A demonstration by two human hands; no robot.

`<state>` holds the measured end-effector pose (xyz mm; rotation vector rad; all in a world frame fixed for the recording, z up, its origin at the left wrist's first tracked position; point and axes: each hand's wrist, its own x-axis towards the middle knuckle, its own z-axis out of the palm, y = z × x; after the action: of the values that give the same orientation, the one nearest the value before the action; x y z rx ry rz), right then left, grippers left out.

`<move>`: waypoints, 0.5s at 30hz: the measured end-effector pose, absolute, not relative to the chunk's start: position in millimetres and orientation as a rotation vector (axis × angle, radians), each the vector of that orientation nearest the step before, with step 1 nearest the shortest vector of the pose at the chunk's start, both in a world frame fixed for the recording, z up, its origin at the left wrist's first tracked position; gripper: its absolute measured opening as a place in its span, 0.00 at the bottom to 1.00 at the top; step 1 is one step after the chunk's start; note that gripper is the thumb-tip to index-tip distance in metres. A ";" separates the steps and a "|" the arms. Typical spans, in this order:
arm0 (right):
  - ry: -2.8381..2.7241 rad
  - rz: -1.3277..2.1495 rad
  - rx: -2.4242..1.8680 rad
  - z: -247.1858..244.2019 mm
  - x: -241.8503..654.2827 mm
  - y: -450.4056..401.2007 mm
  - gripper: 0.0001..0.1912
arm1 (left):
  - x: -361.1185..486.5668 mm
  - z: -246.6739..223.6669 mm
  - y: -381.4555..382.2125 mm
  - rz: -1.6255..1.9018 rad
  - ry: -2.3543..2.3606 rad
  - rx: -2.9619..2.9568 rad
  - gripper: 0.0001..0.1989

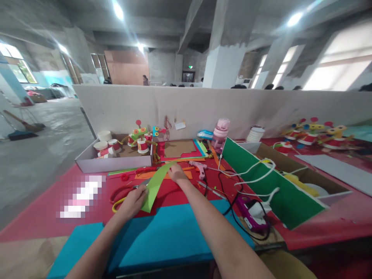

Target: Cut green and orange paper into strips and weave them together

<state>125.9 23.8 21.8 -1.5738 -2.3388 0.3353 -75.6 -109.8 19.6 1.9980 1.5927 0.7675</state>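
A bright green strip of paper (157, 190) slants upward over the red-covered table between my two hands. My left hand (138, 199) is closed at the strip's lower left edge. The far end of the paper is pinched in my right hand (176, 173), whose fingertips are partly hidden. Scissors (114, 195) with red and yellow handles lie beside my left hand, partly covered by it. Orange paper pieces (181, 175) lie beneath the strip. A pink glue gun (200, 168) rests just right of my right hand.
A white box (113, 166) at the left holds cups and a green-headed figure (139, 133). On the right stands an open box with a green side (267, 186), white cables over it. A purple power strip (252, 215) sits before it. A blue cloth-like surface (162, 236) covers the near edge.
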 end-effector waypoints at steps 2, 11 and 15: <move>-2.253 0.311 -1.601 24.3 141.3 11.7 0.16 | -75.9 20.9 -107.0 0.699 1.686 2.085 0.14; -2.300 0.236 -1.472 0.5 219.3 -92.3 0.09 | -75.0 33.2 -103.7 0.731 1.848 2.206 0.13; -2.298 0.189 -1.392 -6.4 241.0 -102.2 0.11 | -68.5 31.9 -109.0 0.740 1.785 2.241 0.13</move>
<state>241.0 -102.2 -6.4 -1.3919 -2.2978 0.1890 -68.5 -109.0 31.9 2.2410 1.7853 0.7399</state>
